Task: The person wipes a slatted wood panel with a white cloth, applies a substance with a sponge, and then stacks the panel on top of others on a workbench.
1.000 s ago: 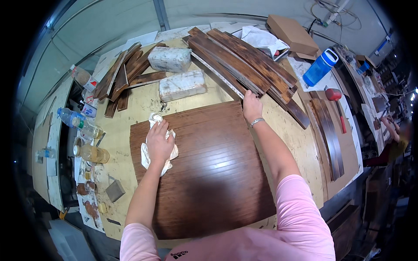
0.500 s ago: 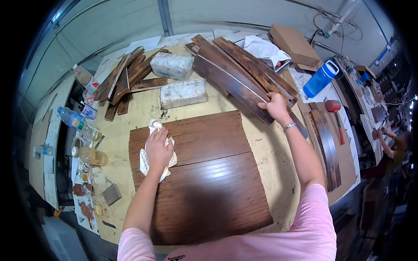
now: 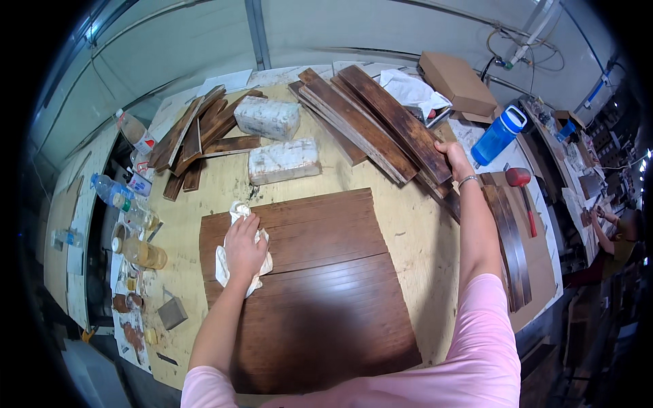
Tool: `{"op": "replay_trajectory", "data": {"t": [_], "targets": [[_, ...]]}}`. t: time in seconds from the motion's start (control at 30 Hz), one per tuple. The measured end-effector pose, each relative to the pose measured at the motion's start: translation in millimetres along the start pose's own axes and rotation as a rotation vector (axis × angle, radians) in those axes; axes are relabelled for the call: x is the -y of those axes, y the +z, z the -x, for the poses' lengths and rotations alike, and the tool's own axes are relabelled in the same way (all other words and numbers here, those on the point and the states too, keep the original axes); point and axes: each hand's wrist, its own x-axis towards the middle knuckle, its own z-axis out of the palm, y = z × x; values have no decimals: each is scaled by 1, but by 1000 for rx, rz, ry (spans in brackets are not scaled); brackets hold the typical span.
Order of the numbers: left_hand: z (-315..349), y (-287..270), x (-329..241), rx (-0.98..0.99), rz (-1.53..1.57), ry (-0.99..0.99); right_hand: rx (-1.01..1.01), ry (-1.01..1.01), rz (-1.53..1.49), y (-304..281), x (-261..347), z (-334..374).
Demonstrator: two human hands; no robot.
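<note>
My left hand (image 3: 245, 246) presses a crumpled white cloth (image 3: 221, 266) against the upper left part of a brown wooden panel (image 3: 333, 292). This panel is made of narrow boards laid side by side, with a dark gap across it. My right hand (image 3: 456, 161) grips the near end of a dark wooden plank (image 3: 394, 112), thumb on its top face; the fingers underneath are partly hidden. That plank lies tilted on a pile of other planks (image 3: 357, 129) at the back right of the table.
Two whitish wrapped blocks (image 3: 284, 160) stand behind the panel, beside more stacked planks (image 3: 197, 136). Several bottles (image 3: 139, 253) line the left edge. To the right are a blue water bottle (image 3: 498, 136), a red mallet (image 3: 518, 178) and loose strips (image 3: 507, 238). A co-worker (image 3: 615, 238) is at far right.
My right hand has moved right, from the end of one plank to the end of another in the pile. The first plank now lies further back. My left hand stays on the cloth.
</note>
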Motion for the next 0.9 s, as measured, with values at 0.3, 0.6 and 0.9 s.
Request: {"op": "replay_trajectory", "data": {"t": [0.3,0.6,0.9], "targets": [[-1,-2,2,-20,-18,8,13,85,94,-9,-20,-27],[-1,1,4,-48,-16,17,-176,-171,738,6,-22,-33],[-1,5,4,-70,5,31,-305,-376,1212,67,-16,7]]}}
